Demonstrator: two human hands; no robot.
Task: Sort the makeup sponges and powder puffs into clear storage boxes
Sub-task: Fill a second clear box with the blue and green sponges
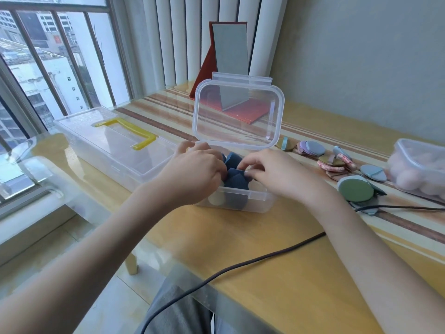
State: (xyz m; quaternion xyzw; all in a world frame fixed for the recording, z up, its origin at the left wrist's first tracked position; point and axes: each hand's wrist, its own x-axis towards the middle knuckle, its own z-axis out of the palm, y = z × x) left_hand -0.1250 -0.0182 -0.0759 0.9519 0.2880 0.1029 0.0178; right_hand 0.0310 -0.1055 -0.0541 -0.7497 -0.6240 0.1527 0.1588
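Observation:
A small clear storage box [258,201] stands in the middle of the table, its hinged lid [237,112] upright. Dark blue makeup sponges [236,180] fill it. Both my hands reach into the box from above. My left hand [195,169] presses its fingers against the blue sponges on the left side. On the right, my right hand [277,172] pinches at the sponges with curled fingers. Flat powder puffs [337,160] in grey, purple, pink and olive lie scattered to the right, with a round green puff [356,189] nearest.
A long clear case with a yellow handle [120,143] lies closed at the left. Another clear box of pale pink sponges [419,169] sits at the right edge. A red folding mirror [228,68] stands behind. A black cable [240,266] crosses the table front.

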